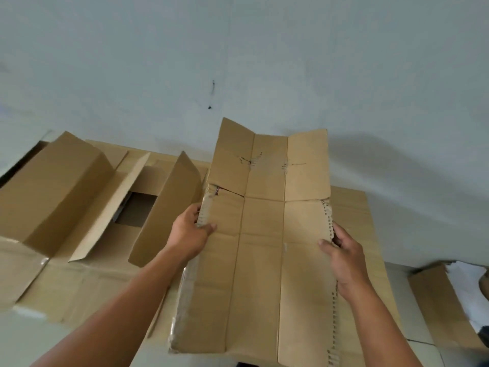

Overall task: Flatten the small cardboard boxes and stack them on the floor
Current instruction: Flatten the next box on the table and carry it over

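Observation:
I hold a flattened brown cardboard box (264, 247) in front of me, its creased panels facing up and its top flaps bent up toward the wall. My left hand (189, 234) grips its left edge, thumb on top. My right hand (344, 252) grips the torn, jagged right edge. Under and behind it lies a sheet of flat cardboard (352, 207) on the floor.
To the left an open cardboard box (66, 192) with raised flaps sits on flat cardboard (79, 284). Another upright flap (172, 207) stands beside my left hand. A pale wall (238, 62) rises behind. More cardboard (439, 300) and white material lie at right on tiled floor.

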Demonstrator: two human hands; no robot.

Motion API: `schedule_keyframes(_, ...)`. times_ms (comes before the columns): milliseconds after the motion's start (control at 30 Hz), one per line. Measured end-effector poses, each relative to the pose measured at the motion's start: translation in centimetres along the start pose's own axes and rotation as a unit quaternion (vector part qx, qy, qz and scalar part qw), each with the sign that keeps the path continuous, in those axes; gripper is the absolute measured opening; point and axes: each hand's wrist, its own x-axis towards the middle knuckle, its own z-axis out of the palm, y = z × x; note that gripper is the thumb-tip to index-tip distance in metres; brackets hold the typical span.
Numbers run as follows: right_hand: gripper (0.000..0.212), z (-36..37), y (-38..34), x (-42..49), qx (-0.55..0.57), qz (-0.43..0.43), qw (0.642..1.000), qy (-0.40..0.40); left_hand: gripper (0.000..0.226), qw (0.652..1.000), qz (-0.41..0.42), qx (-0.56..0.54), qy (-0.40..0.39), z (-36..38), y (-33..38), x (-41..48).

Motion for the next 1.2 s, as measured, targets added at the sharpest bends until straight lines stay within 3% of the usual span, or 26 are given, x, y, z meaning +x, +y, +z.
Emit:
schedule_keyframes(333, 0.046, 14.1, -7.6, -15.8, 0.113, -0.097, 0.986, -0.069, 0.036, 0.993, 0.098, -0.030, 0.063, -22.3, -1.8, -8.7)
schedule_keyframes(633, 0.041, 31.7, -9.9, -24.2, 0.061, -0.128, 0.976, -0.165, 0.033, 0.986, 0.065, -0.009, 0.151, -41.5, -7.4, -12.4)
schedule_keyframes(933, 0.036, 48.6, -12.9, -24.5, 0.030, -0.127, 0.964, -0.231, 0.033, 0.975, 0.035, 0.009, 0.218, -55.1, -10.9, -7.6)
schedule_keyframes(1200, 0.036, 68.4, -16.7, -22.9, -0.013, -0.134, 0.954, -0.269, 0.036, 0.968, -0.007, 0.007, 0.252, -70.4, -12.4, 1.0)
